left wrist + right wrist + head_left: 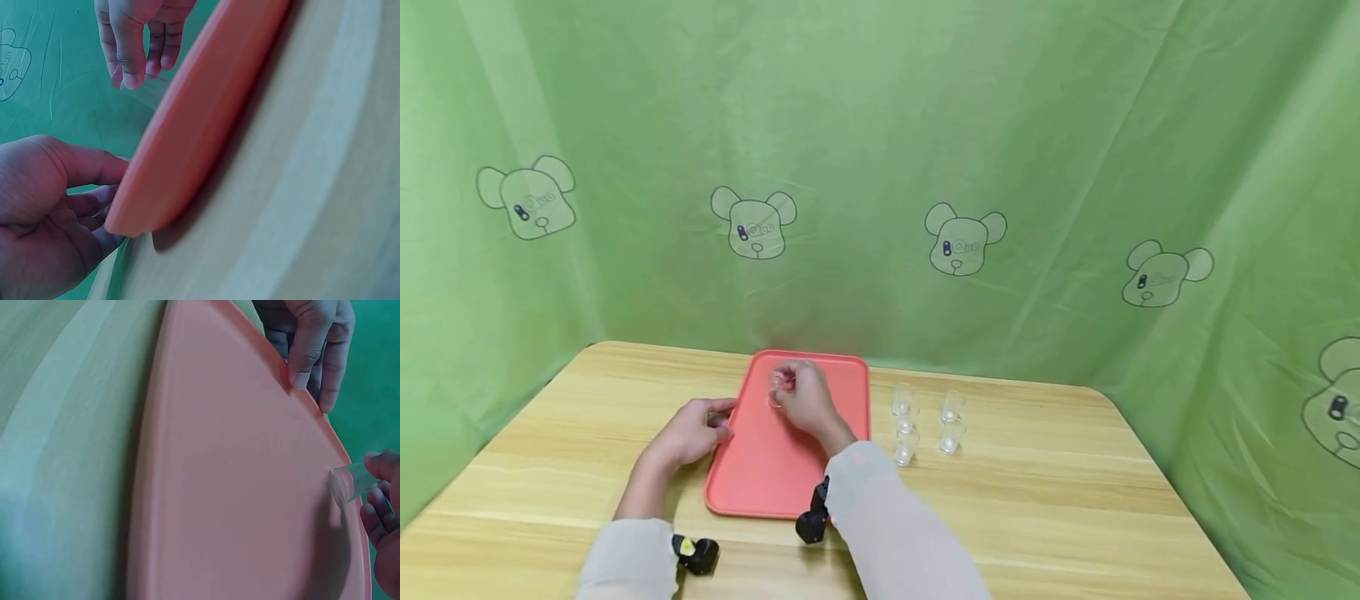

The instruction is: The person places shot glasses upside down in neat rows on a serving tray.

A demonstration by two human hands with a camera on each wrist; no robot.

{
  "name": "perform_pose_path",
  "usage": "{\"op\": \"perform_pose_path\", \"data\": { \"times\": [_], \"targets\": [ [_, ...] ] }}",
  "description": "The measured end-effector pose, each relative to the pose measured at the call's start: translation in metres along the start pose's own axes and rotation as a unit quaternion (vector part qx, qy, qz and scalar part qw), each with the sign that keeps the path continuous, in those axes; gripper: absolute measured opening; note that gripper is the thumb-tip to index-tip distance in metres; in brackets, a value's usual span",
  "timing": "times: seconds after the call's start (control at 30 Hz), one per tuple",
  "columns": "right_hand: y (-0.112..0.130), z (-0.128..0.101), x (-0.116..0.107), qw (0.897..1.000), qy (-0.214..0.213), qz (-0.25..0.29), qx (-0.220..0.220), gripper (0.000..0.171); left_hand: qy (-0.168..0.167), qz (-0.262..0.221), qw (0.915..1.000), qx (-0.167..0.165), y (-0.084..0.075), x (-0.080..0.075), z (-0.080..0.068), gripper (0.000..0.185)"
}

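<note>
now, status: first cup going onto tray
right hand (806,398): my fingers pinch small clear plastic cup (349,483) above flat pink plastic tray (775,475)
left hand (694,429): my fingers pinch tray's left rim
left to do: five clear cups (925,421) on light wooden table (1075,500)

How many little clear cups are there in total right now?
6: one cup held by the right hand over the tray; five cups clustered on the table right of the tray; overlap may hide more.

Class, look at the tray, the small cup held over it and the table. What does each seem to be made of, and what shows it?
Tray: probably plastic, matte salmon-pink, with a smooth moulded rim.
Small cup pinched by the right hand: clear glass or plastic; the look leaves it open.
Table: pale wood or wood-look laminate, with visible grain lines.
</note>
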State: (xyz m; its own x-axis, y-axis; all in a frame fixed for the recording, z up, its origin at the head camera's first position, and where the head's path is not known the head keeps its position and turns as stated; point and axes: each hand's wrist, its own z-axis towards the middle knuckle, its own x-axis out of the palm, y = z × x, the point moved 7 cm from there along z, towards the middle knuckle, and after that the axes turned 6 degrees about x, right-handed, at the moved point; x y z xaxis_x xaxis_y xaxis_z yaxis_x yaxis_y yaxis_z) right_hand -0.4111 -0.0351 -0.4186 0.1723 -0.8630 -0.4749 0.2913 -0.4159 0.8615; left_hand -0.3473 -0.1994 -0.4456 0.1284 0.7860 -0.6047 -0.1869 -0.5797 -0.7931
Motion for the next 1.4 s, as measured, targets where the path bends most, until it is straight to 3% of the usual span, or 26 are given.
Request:
{"op": "perform_pose_path", "data": {
  "times": [0.2,0.43,0.6,0.8,0.97,1.17,1.4],
  "targets": [
    [0.000,-0.003,0.001,1.000,0.000,-0.014,-0.003,0.018,-0.002,-0.006,0.9999,0.009,0.000,0.001,0.000,0.051],
    [-0.004,-0.002,0.005,1.000,0.009,0.011,0.020,0.021,-0.003,-0.023,0.9997,0.002,-0.001,0.001,-0.001,0.051],
    [0.000,-0.002,0.000,0.999,0.007,-0.050,0.014,0.026,0.000,-0.016,0.9999,0.006,-0.003,0.000,-0.001,0.051],
    [0.007,-0.004,-0.008,0.995,0.042,-0.083,0.025,0.046,0.002,-0.010,0.9999,0.008,-0.002,0.001,0.000,0.050],
    [0.018,-0.007,-0.017,0.986,0.081,-0.139,0.030,0.054,0.004,-0.007,1.0000,0.003,0.000,0.000,-0.001,0.050],
    [0.027,-0.008,-0.032,0.979,0.103,-0.177,0.017,0.054,0.006,-0.001,1.0000,-0.005,0.000,-0.002,-0.002,0.050],
    [0.034,-0.013,-0.062,0.975,0.090,-0.203,0.009,0.053,0.011,-0.003,0.9999,-0.011,0.001,0.000,0.000,0.051]
  ]
}}
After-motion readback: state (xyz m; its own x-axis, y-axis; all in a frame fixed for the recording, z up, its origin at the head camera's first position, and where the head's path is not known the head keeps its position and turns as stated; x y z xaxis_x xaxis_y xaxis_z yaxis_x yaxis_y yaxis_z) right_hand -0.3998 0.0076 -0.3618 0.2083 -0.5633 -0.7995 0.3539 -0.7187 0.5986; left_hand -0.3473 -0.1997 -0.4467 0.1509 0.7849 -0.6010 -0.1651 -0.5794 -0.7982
